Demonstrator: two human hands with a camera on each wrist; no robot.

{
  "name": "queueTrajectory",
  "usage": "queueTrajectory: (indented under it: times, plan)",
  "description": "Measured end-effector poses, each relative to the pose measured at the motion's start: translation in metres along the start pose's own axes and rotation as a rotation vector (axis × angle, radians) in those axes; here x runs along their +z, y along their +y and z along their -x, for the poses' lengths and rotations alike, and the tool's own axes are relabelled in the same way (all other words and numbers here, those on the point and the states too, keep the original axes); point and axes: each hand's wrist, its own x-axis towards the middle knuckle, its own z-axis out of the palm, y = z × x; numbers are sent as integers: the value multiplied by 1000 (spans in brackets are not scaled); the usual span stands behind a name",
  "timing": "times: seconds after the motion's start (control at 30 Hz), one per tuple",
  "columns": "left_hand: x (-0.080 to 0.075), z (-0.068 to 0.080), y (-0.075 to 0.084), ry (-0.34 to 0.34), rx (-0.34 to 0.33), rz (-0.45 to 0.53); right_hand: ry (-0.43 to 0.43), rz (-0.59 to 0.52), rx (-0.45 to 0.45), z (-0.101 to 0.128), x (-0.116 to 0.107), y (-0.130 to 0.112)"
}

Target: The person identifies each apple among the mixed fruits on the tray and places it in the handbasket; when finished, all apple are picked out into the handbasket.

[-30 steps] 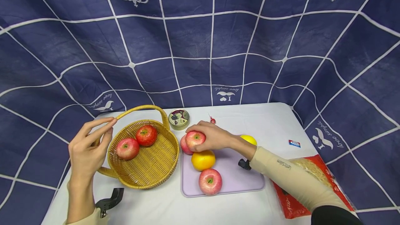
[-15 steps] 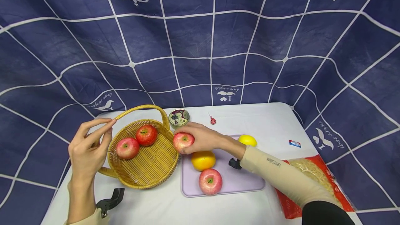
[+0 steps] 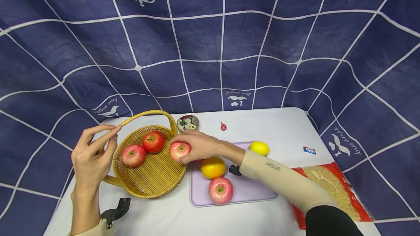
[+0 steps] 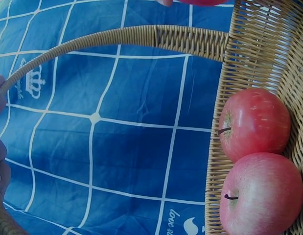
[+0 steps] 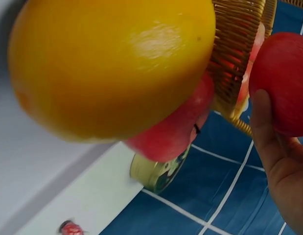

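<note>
A round wicker basket [image 3: 160, 179] with an arched handle [image 3: 149, 113] stands on the left of the table. My left hand [image 3: 90, 159] grips the handle at its left side, fingers and thumb bent about it. Inside the basket lie a pink apple [image 3: 133, 156] and a redder apple [image 3: 154, 141], side by side. With my right hand [image 3: 203, 146] I hold another apple [image 3: 179, 151] above the basket's right rim. On the lilac tray [image 3: 249, 196] are an orange-yellow fruit [image 3: 213, 168] and a pink apple [image 3: 221, 191]; a further apple [image 5: 166, 134] is mostly hidden by my right hand in the head view.
A lemon [image 3: 259, 148] lies at the tray's back right. Behind the basket and tray stand a round tin [image 3: 187, 122] and a small red-wrapped lollipop [image 3: 223, 126]. A red bag of dry food [image 3: 331, 188] and a small blue-red packet [image 3: 309, 150] are at the right.
My right hand has carried its apple leftward from above the tray to over the basket's right rim. My left hand has stayed at the handle.
</note>
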Motion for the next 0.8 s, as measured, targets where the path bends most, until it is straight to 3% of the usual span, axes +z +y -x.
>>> queueTrajectory:
  times: [0.37,0.8]
  plan:
    - [-1,1,-1,-7,-4,-10,-60,82,-69,-23,13,-12]
    - [-2,1,-3,-14,-2,-19,-257,70,-73,-47,20,-25]
